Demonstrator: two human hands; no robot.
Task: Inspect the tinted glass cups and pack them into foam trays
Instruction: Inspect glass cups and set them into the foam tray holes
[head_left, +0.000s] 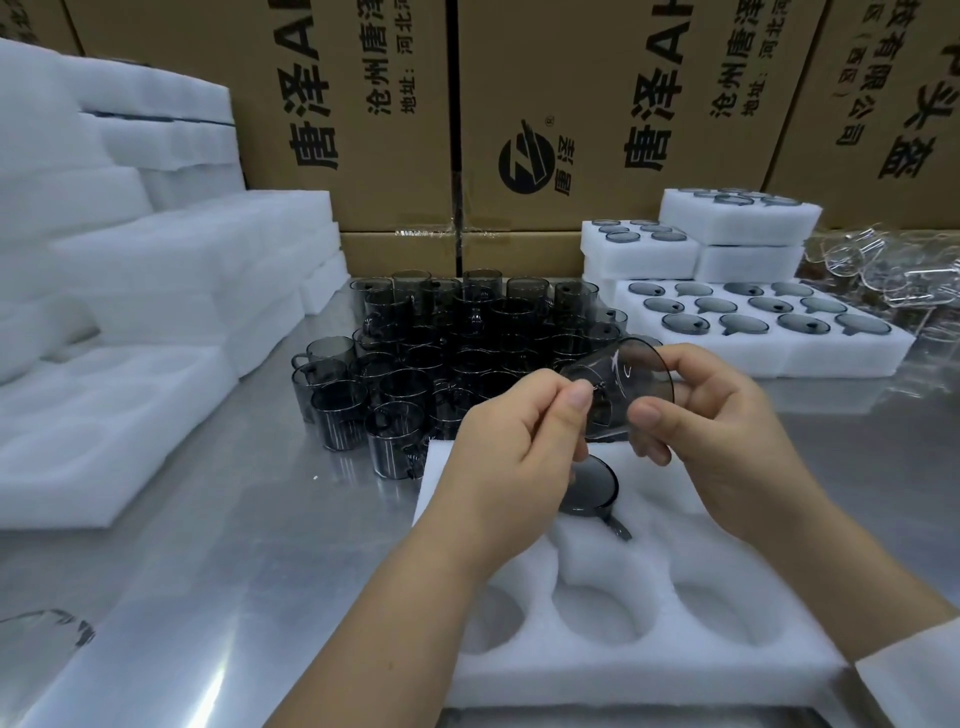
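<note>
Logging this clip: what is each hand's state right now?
Left hand: pinching the glass cup.
Right hand: holding the same cup.

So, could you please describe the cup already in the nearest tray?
Find the white foam tray nearest the camera. Near its far edge one grey cup sits in a pocket, handle sticking out. The tray's other visible pockets are empty.

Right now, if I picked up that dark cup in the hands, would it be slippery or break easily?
Probably fragile: the cup looks like thin, see-through glass. Likely slippery, since its wall is smooth and shiny. On its side on the metal table it might roll, being round.
</note>
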